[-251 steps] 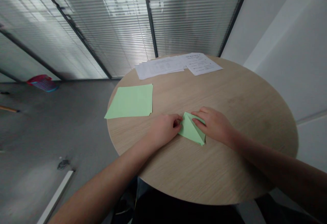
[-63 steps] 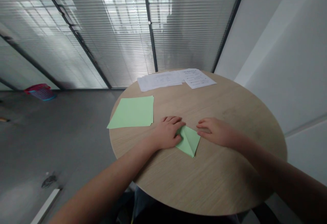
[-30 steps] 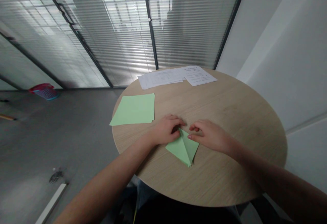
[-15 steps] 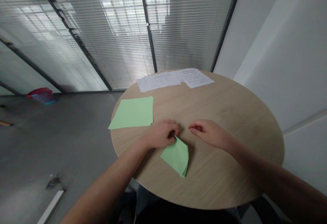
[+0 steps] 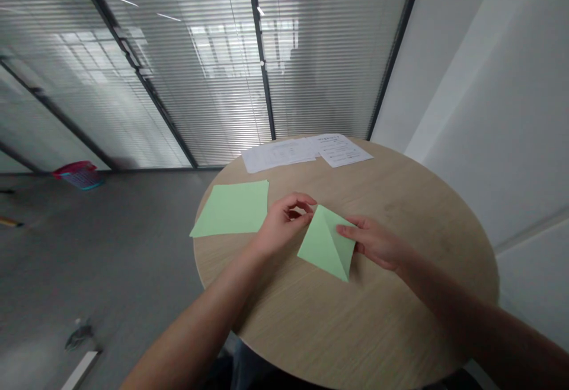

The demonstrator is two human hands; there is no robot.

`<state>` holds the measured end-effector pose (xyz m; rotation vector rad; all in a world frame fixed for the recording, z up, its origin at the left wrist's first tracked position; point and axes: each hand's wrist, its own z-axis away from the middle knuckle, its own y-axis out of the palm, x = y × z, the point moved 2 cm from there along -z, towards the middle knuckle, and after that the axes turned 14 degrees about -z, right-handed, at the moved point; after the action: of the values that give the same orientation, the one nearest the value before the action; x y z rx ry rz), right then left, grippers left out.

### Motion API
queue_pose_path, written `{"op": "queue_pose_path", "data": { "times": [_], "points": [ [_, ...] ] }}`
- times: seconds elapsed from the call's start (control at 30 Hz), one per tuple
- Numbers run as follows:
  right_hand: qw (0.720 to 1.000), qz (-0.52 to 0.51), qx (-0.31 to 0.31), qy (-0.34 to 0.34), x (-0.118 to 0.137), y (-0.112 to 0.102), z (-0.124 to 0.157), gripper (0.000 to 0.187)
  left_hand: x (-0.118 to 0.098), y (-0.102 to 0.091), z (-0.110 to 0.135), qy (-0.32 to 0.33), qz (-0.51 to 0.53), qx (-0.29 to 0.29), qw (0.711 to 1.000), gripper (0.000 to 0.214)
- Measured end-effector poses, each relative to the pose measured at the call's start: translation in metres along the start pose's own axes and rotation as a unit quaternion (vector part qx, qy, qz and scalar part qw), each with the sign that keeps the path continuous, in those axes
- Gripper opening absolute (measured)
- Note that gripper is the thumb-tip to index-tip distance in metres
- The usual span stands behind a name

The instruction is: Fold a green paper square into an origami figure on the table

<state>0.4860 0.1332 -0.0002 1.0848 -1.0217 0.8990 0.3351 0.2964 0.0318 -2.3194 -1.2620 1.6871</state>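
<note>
A light green paper folded into a triangle (image 5: 326,246) is held a little above the round wooden table (image 5: 400,200), near its middle. My left hand (image 5: 284,224) pinches the triangle's top corner between thumb and fingers. My right hand (image 5: 377,245) grips the triangle's right edge, with the index finger laid on its face. A crease runs down the triangle's middle.
A stack of flat green square sheets (image 5: 233,207) lies on the table's left side. White printed papers (image 5: 304,150) lie at the far edge. Glass walls with blinds stand behind, a white wall at right, and a red basket (image 5: 77,175) on the grey floor at left.
Half a second ago only my left hand held the folded paper low on the table. The paper has since been turned and lifted, and my right hand has taken its right edge.
</note>
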Motion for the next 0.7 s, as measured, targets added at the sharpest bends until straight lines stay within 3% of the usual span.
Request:
{"op": "queue_pose_path", "data": {
  "times": [0.13,0.27,0.37,0.53,0.7],
  "points": [
    [0.992,0.019,-0.116,-0.036,-0.003,-0.011,-0.002,0.043,0.018,0.012,0.009,-0.188,0.093,0.097,0.973,0.031],
    [0.981,0.048,-0.178,-0.064,-0.006,-0.019,-0.004,0.04,0.02,0.015,0.014,-0.265,0.096,0.158,0.946,0.026],
    [0.985,-0.002,-0.159,-0.061,-0.006,-0.02,-0.005,0.038,0.019,0.017,0.014,-0.293,0.092,0.158,0.938,0.021],
    [0.986,-0.155,-0.05,-0.046,-0.008,-0.01,-0.008,0.042,0.02,0.019,0.013,-0.316,0.1,0.137,0.934,0.02],
    [0.976,-0.209,-0.056,0.003,-0.02,-0.01,-0.012,0.04,0.023,0.019,0.012,-0.334,0.091,0.129,0.929,0.014]
  ]
}}
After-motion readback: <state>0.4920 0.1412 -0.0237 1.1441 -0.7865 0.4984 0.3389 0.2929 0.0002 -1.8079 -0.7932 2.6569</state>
